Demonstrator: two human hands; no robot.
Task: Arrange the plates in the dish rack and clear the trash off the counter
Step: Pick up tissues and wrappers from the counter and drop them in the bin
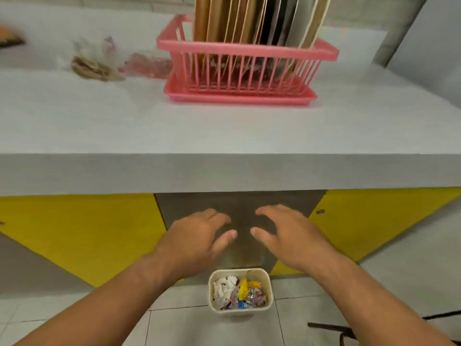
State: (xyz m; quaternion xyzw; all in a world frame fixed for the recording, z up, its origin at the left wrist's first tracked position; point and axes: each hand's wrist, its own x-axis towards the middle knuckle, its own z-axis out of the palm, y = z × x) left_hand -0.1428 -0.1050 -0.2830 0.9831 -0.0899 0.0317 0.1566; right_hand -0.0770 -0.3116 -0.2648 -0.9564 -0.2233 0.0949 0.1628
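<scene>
A pink dish rack (245, 49) stands on the white counter (174, 128) and holds several plates (259, 21) upright, side by side. Left of the rack lie a crumpled brown wrapper (93, 67) and a clear pinkish plastic wrapper (147, 64). On the floor below the counter edge sits a small cream bin (266, 274) with several wrappers inside. My left hand (197, 236) and my right hand (287, 233) hover above the bin, in front of the counter, palms down, fingers spread, holding nothing.
An orange and dark object (10, 37) shows blurred at the far left of the counter. Yellow cabinet fronts (82, 228) flank a grey panel (239, 203) under the counter. Black cables (334, 329) lie on the tiled floor at the lower right.
</scene>
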